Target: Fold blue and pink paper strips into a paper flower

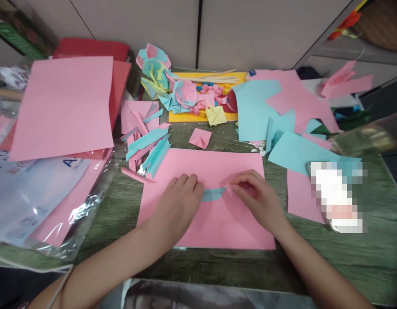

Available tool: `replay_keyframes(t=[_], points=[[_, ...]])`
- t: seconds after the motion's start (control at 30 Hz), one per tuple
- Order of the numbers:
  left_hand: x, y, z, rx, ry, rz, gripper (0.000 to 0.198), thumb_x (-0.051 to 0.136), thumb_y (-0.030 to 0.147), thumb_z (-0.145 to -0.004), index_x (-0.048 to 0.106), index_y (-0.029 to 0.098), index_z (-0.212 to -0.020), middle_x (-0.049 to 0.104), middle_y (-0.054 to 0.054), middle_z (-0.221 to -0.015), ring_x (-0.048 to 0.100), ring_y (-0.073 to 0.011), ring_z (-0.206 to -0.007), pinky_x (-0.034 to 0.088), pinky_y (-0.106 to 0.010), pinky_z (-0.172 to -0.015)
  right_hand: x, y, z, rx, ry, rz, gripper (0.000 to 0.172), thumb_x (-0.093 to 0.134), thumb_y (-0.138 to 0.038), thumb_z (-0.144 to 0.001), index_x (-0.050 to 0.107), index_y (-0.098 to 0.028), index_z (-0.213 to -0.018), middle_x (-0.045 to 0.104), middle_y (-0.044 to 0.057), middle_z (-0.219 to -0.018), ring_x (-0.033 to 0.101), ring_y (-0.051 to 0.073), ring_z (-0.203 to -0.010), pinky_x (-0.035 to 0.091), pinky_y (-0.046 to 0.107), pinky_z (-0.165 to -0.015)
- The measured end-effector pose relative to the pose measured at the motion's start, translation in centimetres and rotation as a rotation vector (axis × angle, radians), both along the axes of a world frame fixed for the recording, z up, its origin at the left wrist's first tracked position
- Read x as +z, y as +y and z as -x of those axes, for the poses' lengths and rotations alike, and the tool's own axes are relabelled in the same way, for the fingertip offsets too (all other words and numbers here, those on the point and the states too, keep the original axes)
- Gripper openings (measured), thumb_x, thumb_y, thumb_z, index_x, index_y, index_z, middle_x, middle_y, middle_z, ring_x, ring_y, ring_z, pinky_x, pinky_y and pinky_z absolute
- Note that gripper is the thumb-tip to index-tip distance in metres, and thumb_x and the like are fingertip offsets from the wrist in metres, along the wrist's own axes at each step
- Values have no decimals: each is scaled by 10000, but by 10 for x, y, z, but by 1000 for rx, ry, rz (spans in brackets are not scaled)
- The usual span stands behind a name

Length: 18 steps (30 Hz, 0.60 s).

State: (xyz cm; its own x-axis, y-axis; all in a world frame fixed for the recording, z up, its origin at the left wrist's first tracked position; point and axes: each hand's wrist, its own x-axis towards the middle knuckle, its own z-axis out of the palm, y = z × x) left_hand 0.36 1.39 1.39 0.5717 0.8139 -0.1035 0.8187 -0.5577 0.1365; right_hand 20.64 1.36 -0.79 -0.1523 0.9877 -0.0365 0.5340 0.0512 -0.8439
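Note:
A narrow folded strip of light-blue paper (pixel 214 194) lies on a large pink sheet (pixel 240 223) in front of me. Over the strip's left end my left hand (pixel 182 201) rests with its fingers curled and pressed together, hiding that end. My right hand (pixel 258 195) is beside the strip's right tip, thumb and forefinger brought together in a pinch. Whatever sits between those fingertips is too small to make out. Beyond the sheet lies a small folded pink paper square (pixel 200 138).
Folded blue and pink strips (pixel 148 148) overlap the sheet's upper left corner. Behind are paper flowers (pixel 184 92) and a yellow tray (pixel 179 116) of small balls. Pink paper (pixel 66 107) and a plastic packet (pixel 34 193) lie left; blue scraps (pixel 259 111) and a phone (pixel 335 195) lie right.

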Motion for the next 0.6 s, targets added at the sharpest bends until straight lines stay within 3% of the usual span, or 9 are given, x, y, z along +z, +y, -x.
replay_keyframes(t=[0.13,0.27,0.33,0.4,0.5,0.6], points=[[-1,14,6,127,-385,241,83,463,180,-793,538,158,-762,534,-20,-773,501,-137,-752,408,-282,-683,-7,-1,-5,-140,198,-13,239,523,-295,-772,478,-216,-993,522,44,-901,524,157,-825,445,314,-709],[-5,14,1,229,-773,435,48,514,202,-765,549,168,-763,563,-4,-788,529,-104,-747,434,-231,-661,-6,-6,4,-64,278,12,419,578,-350,-723,415,-227,-1088,541,59,-959,543,172,-853,461,321,-707],[-8,11,-5,256,-878,485,61,524,215,-759,554,165,-744,574,-13,-787,541,-110,-758,446,-241,-672,-1,-9,12,-15,192,17,412,620,-348,-687,455,-226,-1044,569,54,-959,552,181,-858,459,321,-708],[-12,8,-10,260,-941,519,63,531,217,-755,561,163,-742,582,-22,-800,548,-117,-776,455,-252,-697,5,-13,16,32,63,-27,252,611,-316,-701,529,-224,-922,605,34,-879,566,179,-808,451,321,-696],[-14,8,-10,249,-978,502,104,531,192,-754,578,175,-846,583,-37,-905,541,-123,-861,457,-265,-762,9,-13,8,12,-126,-290,62,571,-226,-734,581,-230,-795,629,10,-756,572,173,-755,419,340,-713],[-14,14,1,322,-989,374,212,500,168,-767,548,184,-974,547,-56,-1021,521,-129,-926,456,-279,-795,10,-8,-9,-132,-347,-597,83,590,-174,-699,582,-229,-760,637,8,-710,570,187,-724,372,370,-723]])
